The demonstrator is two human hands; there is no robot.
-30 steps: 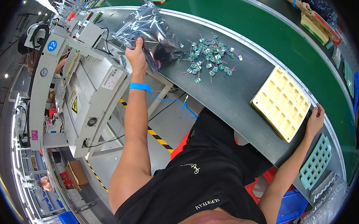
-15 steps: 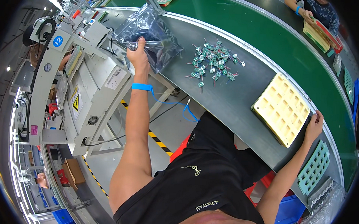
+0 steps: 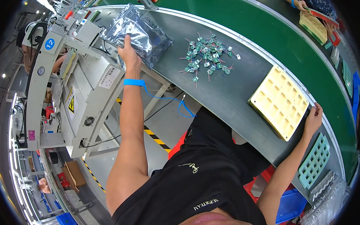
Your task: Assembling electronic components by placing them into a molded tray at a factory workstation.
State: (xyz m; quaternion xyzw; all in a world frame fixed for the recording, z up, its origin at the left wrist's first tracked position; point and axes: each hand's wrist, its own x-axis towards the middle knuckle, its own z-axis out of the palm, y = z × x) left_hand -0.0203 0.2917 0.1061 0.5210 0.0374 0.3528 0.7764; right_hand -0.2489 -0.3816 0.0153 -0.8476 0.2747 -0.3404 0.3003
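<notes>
My left hand (image 3: 130, 58) grips the near edge of a shiny silver antistatic bag (image 3: 145, 40), thumb on top; its other fingers are hidden. The bag lies at the far left of the dark bench, and its contents cannot be made out. A blue wrist strap (image 3: 134, 82) with a cord is on my left wrist. Right of the bag spreads a loose pile of small green circuit boards (image 3: 208, 55) with thin wires. My right hand (image 3: 313, 119) rests by the metal rail, next to a stack of cream pocketed trays (image 3: 281, 101), its fingers extended and apparently holding nothing.
A green conveyor belt (image 3: 247, 33) runs beyond the bench rail. A teal grid tray (image 3: 314, 160) and clear plastic packaging (image 3: 324, 211) lie at right. A white machine (image 3: 88, 92) stands at left. Across the belt, a co-worker's hand (image 3: 300, 5) is at some trays (image 3: 313, 28).
My left hand and the silver bag have shifted slightly left relative to the boards. The whole view has moved a little. My right hand stays beside the cream trays. The co-worker's red tray has moved.
</notes>
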